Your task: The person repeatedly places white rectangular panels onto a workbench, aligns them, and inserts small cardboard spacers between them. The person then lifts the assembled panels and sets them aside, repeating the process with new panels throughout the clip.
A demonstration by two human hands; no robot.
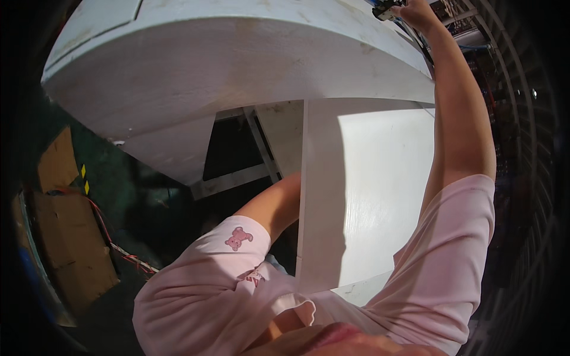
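My right arm reaches up along the right side to the far edge, where my right hand [418,15] is closed on a small black-and-pale part [386,9]. Its exact kind I cannot make out at the picture's edge. My left forearm [279,204] goes behind an upright white panel [380,196], and the left hand is hidden there. The panel stands close in front of my body, partly in sunlight. Above it lies a large white machine body or table [249,59] with a smudged front face.
Under the white body, a grey metal frame [234,181] stands in shadow. Brown cardboard [71,249] and thin red-and-white cables [133,258] lie at left on a dark green floor. Metal racking [522,136] runs along the right side.
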